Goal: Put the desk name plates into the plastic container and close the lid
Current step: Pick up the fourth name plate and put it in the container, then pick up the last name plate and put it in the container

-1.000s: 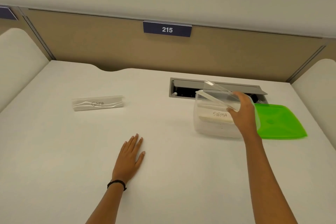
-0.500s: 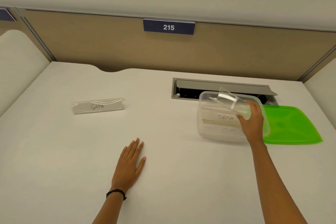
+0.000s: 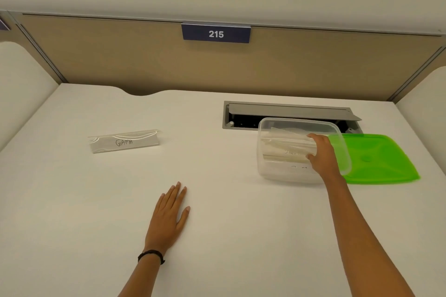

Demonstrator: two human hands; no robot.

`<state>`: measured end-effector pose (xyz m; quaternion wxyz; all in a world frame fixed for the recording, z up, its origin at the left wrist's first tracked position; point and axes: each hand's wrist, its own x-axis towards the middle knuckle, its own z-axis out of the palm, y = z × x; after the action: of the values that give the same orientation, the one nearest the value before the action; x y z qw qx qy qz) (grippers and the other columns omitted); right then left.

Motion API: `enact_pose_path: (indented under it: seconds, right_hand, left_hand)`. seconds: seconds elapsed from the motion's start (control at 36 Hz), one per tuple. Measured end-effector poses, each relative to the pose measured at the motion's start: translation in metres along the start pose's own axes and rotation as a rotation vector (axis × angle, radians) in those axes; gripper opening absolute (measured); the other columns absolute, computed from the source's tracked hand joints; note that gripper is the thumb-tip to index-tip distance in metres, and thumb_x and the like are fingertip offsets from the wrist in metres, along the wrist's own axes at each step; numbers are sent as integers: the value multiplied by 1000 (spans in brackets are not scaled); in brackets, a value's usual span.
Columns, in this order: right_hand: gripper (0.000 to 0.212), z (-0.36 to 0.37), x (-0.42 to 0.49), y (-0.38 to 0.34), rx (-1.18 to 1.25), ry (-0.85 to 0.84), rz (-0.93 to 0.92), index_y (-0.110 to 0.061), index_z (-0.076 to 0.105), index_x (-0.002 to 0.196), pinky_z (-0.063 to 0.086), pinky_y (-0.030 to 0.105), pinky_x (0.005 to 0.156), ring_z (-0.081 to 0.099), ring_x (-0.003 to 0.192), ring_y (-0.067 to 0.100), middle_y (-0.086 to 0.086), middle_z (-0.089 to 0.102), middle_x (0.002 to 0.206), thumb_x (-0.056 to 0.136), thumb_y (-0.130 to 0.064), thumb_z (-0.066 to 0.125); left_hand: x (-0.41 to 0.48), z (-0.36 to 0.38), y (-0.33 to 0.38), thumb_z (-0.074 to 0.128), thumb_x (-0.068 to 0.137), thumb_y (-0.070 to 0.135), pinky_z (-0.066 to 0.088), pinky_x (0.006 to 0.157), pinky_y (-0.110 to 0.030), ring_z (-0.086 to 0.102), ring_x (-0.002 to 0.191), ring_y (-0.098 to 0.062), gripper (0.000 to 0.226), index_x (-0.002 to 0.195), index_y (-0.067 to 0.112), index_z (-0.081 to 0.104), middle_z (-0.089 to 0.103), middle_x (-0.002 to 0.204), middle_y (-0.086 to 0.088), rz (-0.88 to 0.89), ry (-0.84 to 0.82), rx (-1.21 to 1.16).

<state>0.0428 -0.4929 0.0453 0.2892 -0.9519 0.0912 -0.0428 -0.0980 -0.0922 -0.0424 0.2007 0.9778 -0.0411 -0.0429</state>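
Right hand [image 3: 322, 154] holds a plate [image 3: 288, 144] inside the container [image 3: 277, 173]; left hand [image 3: 169, 214] lies flat, empty. Plate at 10 o'clock [image 3: 124, 141] may be forgotten before the lid [image 3: 376, 159] closes.

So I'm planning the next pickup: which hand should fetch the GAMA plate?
Left. The left hand lies flat and empty on the desk, on the GAMA plate's side. The right hand is inside the container, gripping a plate.

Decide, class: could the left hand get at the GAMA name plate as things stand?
Probably yes. The left hand lies flat and empty on the desk, and only bare surface lies between it and the GAMA name plate, which stands alone, up and to its left.
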Motion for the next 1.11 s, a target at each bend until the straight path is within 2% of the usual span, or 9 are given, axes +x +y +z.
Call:
enact_pose_path:
  seconds: [0.22,0.42,0.53,0.72,0.83,0.89,1.0,1.06,1.11]
  right_hand:
    - [57,-3,21,-3,-146,-216,-17,-7,48,131,36,36,105,45,124,33,19,44,135,78,12,63]
    - [56,6,33,-6,-157,-277,-13,-4,48,133,30,35,109,42,128,33,20,46,136,80,11,61]
    - [44,13,33,-8,-131,-184,1,-1,55,125,30,35,109,43,127,33,20,49,135,85,16,48]
    - [34,17,19,-36,28,13,-27,1,58,121,30,37,110,43,129,33,20,50,135,90,8,47]
    - [37,22,-13,-76,184,207,-180,1,63,115,33,31,106,49,123,33,21,54,130,85,14,44]
    - [39,29,-34,-96,252,260,-276,2,64,111,34,22,104,53,116,30,20,59,122,82,19,44]
    - [33,49,-73,-124,361,145,-345,-5,65,110,30,-1,99,53,110,12,0,59,114,88,12,47]
    - [31,63,-87,-133,373,46,-355,-9,66,109,34,3,98,55,108,10,-4,60,111,90,7,48]
    - [29,79,-100,-141,381,-68,-348,-12,66,108,40,15,97,57,107,10,-5,61,110,91,4,49]
  left_hand:
    - [0,1,-1,-1,88,63,-9,117,-16,7,145,-6,71,148,26,12,8,156,11,4,0,-15]
    - [1,1,-1,9,91,59,-8,117,-18,8,145,-6,65,148,28,14,9,156,12,-2,8,-19]
    - [0,1,0,17,92,50,-7,117,-18,9,145,-6,61,148,27,16,10,156,11,-5,16,-26]
    - [1,3,-2,14,92,51,-10,117,-18,6,145,-6,61,148,28,13,7,157,11,8,23,-13]
    - [1,5,-4,13,92,51,-12,116,-18,3,145,-6,61,148,29,11,5,157,12,13,29,-16]
    - [1,5,-4,14,93,50,-13,116,-19,4,146,-7,60,148,29,12,5,156,11,13,32,-26]
    - [1,8,-7,28,98,42,-14,116,-20,4,146,-9,55,148,28,11,3,157,11,18,29,-34]
    - [1,8,-8,32,99,39,-14,115,-20,4,146,-9,55,148,26,13,6,157,9,24,32,-59]
    - [1,7,-9,31,99,38,-16,114,-20,3,146,-9,54,148,26,13,6,158,8,34,31,-67]
